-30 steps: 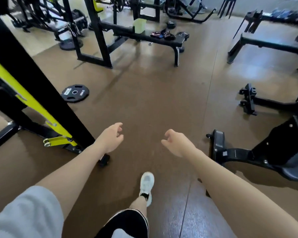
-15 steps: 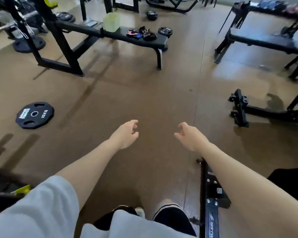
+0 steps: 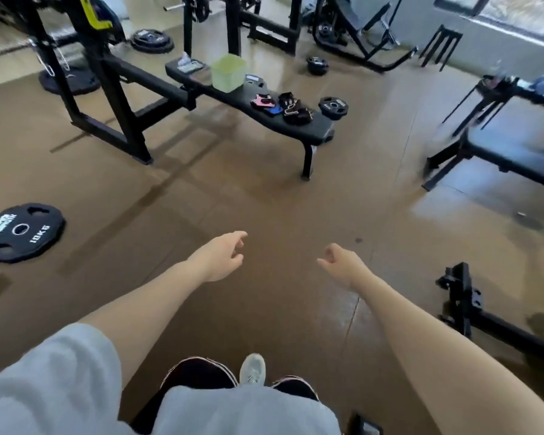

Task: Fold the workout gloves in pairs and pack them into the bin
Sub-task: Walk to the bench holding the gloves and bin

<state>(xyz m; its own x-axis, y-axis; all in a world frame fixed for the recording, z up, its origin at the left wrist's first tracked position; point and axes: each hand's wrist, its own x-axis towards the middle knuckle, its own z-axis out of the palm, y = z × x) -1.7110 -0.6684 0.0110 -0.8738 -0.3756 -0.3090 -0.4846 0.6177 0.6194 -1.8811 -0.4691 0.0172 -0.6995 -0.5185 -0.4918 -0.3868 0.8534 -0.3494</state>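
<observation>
Several workout gloves (image 3: 288,108), pink, blue and dark maroon, lie in a loose heap on the near end of a black weight bench (image 3: 252,103). A pale green bin (image 3: 228,73) stands upright on the same bench, just behind the gloves. My left hand (image 3: 222,257) and my right hand (image 3: 343,266) are stretched out in front of me over the brown floor, well short of the bench. Both hands hold nothing and their fingers are loosely apart.
A 10 kg plate (image 3: 19,232) lies on the floor at the left. A small plate (image 3: 333,105) rests on the bench's end. A second bench (image 3: 512,158) stands at the right, and a black machine base (image 3: 465,296) at the lower right. Racks fill the back.
I have walked closer to the bench, which now sits larger and nearer the middle of the view. My hands stay out in front, holding nothing.
</observation>
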